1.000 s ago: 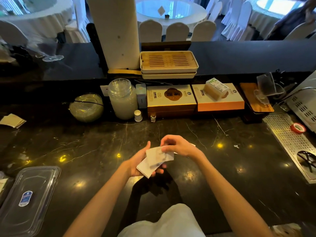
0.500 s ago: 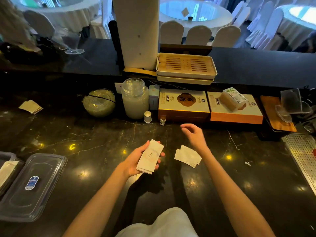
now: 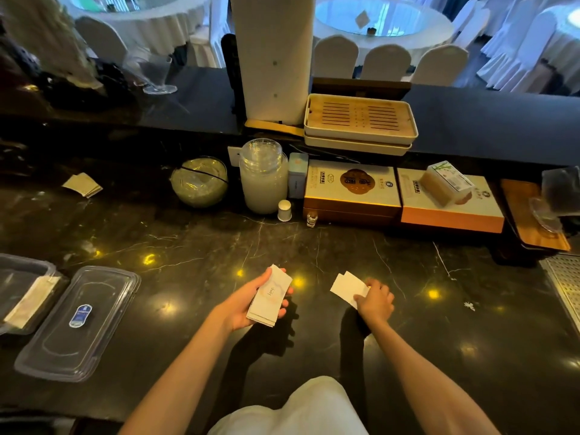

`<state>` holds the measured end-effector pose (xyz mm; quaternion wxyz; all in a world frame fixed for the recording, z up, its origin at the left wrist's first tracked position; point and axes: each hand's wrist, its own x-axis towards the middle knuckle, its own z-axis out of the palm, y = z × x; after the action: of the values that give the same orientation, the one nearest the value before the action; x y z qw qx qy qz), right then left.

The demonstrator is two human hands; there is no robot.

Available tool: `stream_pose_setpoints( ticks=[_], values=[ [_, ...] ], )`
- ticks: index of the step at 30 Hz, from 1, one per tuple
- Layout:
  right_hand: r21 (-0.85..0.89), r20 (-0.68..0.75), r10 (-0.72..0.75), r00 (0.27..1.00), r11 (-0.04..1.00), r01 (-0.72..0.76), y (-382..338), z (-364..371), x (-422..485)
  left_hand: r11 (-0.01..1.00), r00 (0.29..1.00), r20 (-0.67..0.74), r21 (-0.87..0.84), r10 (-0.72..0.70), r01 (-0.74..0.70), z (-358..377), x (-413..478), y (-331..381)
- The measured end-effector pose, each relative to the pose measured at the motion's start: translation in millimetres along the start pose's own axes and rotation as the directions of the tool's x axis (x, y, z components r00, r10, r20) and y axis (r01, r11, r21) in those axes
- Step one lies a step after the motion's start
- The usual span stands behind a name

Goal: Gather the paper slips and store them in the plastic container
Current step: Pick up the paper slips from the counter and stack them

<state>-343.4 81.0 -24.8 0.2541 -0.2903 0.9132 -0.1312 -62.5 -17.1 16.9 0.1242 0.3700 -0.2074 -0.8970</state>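
Head view shows my left hand (image 3: 251, 304) holding a small stack of paper slips (image 3: 270, 296), thumb on top and fingers curled underneath; the stack points its long axis away from me and a little to the right. My right hand (image 3: 375, 299) is pressed down on the loose slips (image 3: 348, 286) that lie on the dark marble counter (image 3: 314, 246); the fingertips are bent on their near right end, but I cannot tell if they already pinch the paper or only touch it. These loose slips lie with the long side going from far left to near right, so they stick out to the left of my right hand, toward the stack; the right hand is clearly the nearer one. I think the next move is to slide them over to the left hand. More slips (image 3: 82, 185) wait far to the left; the plastic container (image 3: 28, 271) stands at the left edge, its lid (image 3: 78, 321) lying beside it.
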Motion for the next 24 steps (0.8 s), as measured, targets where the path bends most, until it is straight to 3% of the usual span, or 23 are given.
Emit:
stream_pose_setpoints(
  ticks=[3, 5, 7, 10, 15, 20, 22, 24],
  values=[
    [0.273, -0.003, 0.13, 0.992, 0.954, -0.124, 3.9, 6.2, -14.9, 1.0, 1.0, -0.003, 0.0, -0.006, 0.006, -3.1, -6.9, -1.8],
    [0.56, 0.122, 0.228, 0.966, 0.788, -0.256, 3.8, 6.6, -25.4, 1.0, 1.0, 0.005, 0.002, -0.003, 0.003, -6.1, -12.4, -1.6],
    [0.713, 0.335, 0.21, 0.918, 0.581, -0.393, 1.3, 4.4, -37.7, 1.0, 1.0, 0.011, 0.019, 0.008, -0.008, -9.7, -19.0, 0.2],
    [0.766, 0.528, 0.077, 0.845, 0.386, -0.514, -5.3, 2.7, -56.8, 0.998, 1.0, 0.008, 0.047, 0.029, -0.029, -15.2, -28.1, 2.4],
    [0.812, 0.562, -0.021, 0.827, 0.202, -0.547, -28.8, 14.9, -86.2, 0.997, 0.999, 0.005, 0.069, 0.032, -0.032, -24.3, -45.3, 5.3],
    [0.856, 0.514, -0.117, 0.85, 0.139, -0.498, -72.4, 23.6, -115.9, 0.994, 0.999, 0.047, 0.111, -0.015, 0.01, -42.4, -62.7, 14.7],
    [0.878, 0.468, -0.191, 0.863, 0.209, -0.43, -96.5, 22.8, -128.4, 0.99, 0.993, 0.099, 0.126, -0.069, 0.056, -52.5, -69.9, 20.5],
    [0.887, 0.404, -0.304, 0.863, 0.361, -0.288, -120.5, 18.2, -140.2, 0.983, 0.98, 0.152, 0.15, -0.132, 0.109, -61.7, -77.7, 25.9]
  ],
)
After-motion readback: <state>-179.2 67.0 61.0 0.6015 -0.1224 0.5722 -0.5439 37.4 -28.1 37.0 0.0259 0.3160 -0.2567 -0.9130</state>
